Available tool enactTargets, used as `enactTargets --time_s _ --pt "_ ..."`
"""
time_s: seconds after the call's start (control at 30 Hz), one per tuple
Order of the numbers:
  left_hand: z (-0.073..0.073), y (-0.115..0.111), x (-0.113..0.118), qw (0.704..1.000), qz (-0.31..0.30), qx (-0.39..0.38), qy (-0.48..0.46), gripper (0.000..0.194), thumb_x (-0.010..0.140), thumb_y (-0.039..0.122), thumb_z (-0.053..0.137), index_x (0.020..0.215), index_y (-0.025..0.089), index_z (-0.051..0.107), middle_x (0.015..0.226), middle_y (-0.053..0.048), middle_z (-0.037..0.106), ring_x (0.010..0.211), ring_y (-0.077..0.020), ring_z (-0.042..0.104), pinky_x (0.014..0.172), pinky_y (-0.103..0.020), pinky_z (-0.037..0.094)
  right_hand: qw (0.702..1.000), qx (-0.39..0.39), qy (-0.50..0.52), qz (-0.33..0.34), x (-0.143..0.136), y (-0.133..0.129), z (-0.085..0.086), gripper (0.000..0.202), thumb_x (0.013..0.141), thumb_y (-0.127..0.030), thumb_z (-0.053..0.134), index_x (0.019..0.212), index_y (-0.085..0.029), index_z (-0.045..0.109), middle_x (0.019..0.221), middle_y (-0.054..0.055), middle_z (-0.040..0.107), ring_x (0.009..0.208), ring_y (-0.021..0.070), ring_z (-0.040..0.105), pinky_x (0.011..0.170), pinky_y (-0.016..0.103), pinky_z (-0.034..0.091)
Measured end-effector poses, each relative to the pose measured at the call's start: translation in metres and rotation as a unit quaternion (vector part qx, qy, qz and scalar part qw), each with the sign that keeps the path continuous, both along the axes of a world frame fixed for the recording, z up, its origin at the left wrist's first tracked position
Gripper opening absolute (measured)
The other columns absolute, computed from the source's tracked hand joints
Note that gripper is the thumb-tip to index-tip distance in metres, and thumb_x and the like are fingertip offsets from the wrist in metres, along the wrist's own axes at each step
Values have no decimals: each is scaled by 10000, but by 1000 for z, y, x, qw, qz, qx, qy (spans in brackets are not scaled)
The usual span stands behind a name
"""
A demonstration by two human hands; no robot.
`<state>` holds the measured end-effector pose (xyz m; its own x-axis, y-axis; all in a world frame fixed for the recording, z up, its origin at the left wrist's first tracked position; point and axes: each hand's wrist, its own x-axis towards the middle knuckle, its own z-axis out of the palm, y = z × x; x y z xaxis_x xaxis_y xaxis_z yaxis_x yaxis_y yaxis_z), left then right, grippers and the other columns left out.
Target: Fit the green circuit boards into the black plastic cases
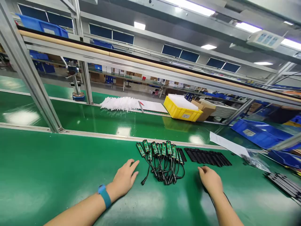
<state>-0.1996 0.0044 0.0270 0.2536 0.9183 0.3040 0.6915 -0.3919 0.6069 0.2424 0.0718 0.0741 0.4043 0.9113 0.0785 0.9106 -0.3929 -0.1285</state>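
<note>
My left hand (125,177), with a blue band on its wrist, hovers over the green bench with its fingers apart and holds nothing. Just to its right lies a pile of small green circuit boards (164,149) in black housings. Their black cables (166,175) bunch toward me and end in plugs. My right hand (211,180) is closed, fingers curled together, right of the pile. A thin black cable (213,202) shows beside its wrist; what the fingers grip is hidden. Beyond this hand a row of black plastic strips (208,157) lies side by side.
A white sheet (228,143), clear plastic bags (256,161) and grey-black bars (283,185) lie at the right. Blue bins (261,131) stand behind them. Past the bench's metal edge are a yellow crate (182,110) and white strips (119,103). A metal post (35,69) rises at left.
</note>
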Motion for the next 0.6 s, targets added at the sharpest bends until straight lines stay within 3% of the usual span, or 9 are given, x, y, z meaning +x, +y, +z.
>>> enactTargets --time_s 0.1,0.17,0.37,0.5,0.6 --pt "6 24 19 996 -7 37 77 609 897 256 470 1471 319 278 1491 -134 312 1293 -325 405 1030 -514 364 999 13 24 33 -20 34 -2 378 875 -375 407 1022 -174 692 1024 134 713 967 276 651 790 322 457" --pt "7 35 26 994 -10 45 103 622 888 281 499 1469 330 282 1516 -138 269 1322 -342 368 1045 -547 333 999 17 34 36 -28 57 -5 352 871 -332 414 984 -174 707 990 135 721 936 265 664 771 309 456" --pt "-5 39 19 995 3 30 94 537 885 404 522 1400 286 427 1460 -138 387 1336 -326 360 1078 -520 325 998 -2 60 33 -32 111 -11 366 845 -429 510 790 -137 723 880 184 720 873 290 679 707 325 463" --pt "-7 39 13 996 48 34 69 441 901 433 487 1282 218 540 1385 -149 459 1299 -320 401 1064 -509 347 996 -27 74 46 -23 128 -12 320 811 -417 584 697 -143 703 820 172 717 821 283 688 682 324 465" --pt "-2 47 11 992 97 59 49 324 904 426 485 1084 189 614 1243 -146 551 1210 -304 474 1023 -493 375 994 -38 86 51 -17 133 -10 285 780 -384 625 616 -157 677 756 158 708 771 290 690 664 338 470"
